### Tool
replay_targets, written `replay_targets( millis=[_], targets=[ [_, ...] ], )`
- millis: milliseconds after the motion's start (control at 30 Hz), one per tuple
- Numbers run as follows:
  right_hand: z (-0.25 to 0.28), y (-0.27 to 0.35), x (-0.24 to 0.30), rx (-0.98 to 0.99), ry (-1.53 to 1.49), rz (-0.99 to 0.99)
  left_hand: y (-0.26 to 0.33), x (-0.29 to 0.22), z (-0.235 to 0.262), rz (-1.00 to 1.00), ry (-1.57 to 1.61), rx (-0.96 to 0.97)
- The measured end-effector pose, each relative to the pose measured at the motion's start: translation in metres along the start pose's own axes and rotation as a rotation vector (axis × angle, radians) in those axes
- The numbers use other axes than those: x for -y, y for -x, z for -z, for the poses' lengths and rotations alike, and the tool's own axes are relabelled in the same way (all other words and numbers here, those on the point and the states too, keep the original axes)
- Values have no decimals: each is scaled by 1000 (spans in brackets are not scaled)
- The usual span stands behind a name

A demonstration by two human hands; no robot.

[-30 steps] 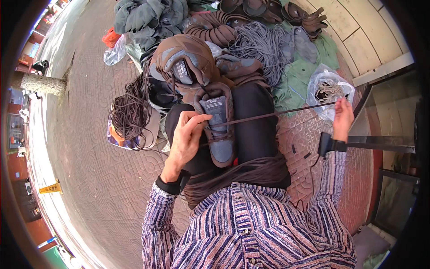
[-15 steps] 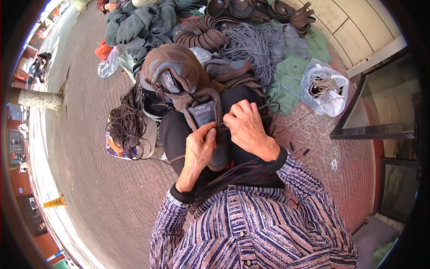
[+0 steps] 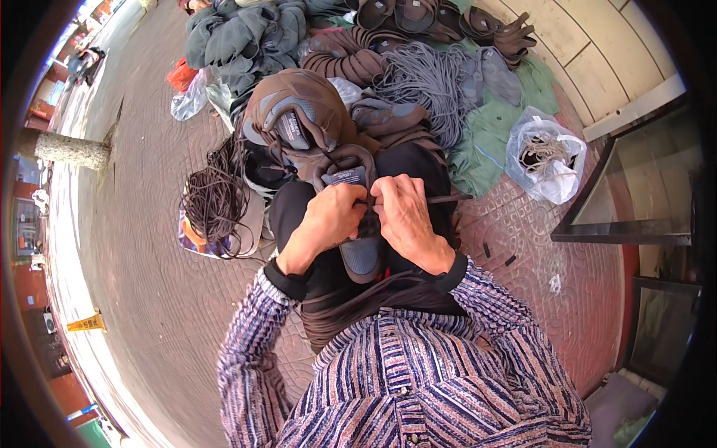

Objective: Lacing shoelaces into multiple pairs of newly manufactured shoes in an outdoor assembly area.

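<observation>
A brown and grey shoe upper lies across my lap, its grey toe pointing at my body and its dark tongue showing beyond my fingers. My left hand is closed over the left edge of its lacing opening, fingertips curled out of sight. Facing it, my right hand pinches at the opposite edge. From under the right hand a dark flat shoelace sticks out to the right. The fingertips of both hands almost meet above the opening. More dark laces drape over my lap, close to my waist.
Beyond my knees sits a stack of brown shoe uppers, with grey ones behind. Brown cords are heaped at left; grey laces lie on green cloth. At right are a plastic bag and a glass-paned frame.
My left hand has moved up and right over the upper, curling its fingers and uncovering the toe. The lace at the right, looped before, now runs nearly straight.
</observation>
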State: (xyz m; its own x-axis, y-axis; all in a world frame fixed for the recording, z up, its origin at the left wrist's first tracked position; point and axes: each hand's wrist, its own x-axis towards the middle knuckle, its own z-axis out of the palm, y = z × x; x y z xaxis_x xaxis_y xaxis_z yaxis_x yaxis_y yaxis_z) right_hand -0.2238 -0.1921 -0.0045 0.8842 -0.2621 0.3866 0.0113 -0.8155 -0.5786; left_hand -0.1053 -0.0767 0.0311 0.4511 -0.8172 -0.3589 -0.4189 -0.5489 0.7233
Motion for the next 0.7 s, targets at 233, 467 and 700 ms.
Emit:
replay_targets(
  millis=[233,467,700],
  targets=[
    [9,-1,4,-42,74,231,21,-12,46,-236,-889,-388],
    [3,-13,-2,146,100,223,39,25,53,154,606,-62],
    [34,-21,-15,346,252,431,39,77,1,189,1739,26]
  ],
)
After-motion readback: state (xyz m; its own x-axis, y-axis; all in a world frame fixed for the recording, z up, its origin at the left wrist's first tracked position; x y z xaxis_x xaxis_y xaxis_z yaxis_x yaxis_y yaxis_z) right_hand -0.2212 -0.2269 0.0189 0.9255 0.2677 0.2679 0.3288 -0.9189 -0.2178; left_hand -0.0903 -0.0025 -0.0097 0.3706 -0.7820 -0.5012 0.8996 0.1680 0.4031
